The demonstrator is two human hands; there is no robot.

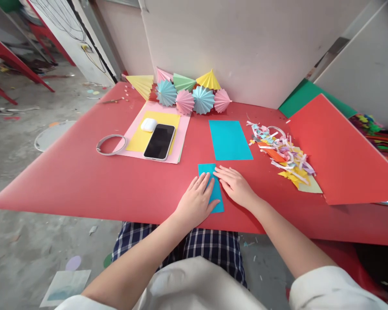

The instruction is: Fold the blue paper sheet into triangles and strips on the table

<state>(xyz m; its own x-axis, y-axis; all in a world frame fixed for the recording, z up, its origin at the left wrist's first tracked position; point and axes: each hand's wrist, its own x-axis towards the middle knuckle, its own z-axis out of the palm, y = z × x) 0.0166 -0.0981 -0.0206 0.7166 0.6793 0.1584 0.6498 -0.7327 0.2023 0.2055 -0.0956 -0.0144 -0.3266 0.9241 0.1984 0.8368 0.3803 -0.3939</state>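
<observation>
A narrow strip of blue paper [217,193], seemingly folded, lies near the front edge of the red table [132,189]. My left hand [198,199] rests flat across its left part, fingers stretched out and thumb toward the lower right. At the upper right edge of the same paper, the fingertips of my right hand [235,184] press down, its fingers extended. Neither hand grips anything. Just beyond them is a larger blue sheet [231,140], lying flat.
Folded paper cones and fans [203,100] stand against the wall. Left are a phone [160,141], a white case [148,125], pink paper [185,122] and a tape roll [98,146]. Paper scraps [286,153] and a red board [345,155] are at right.
</observation>
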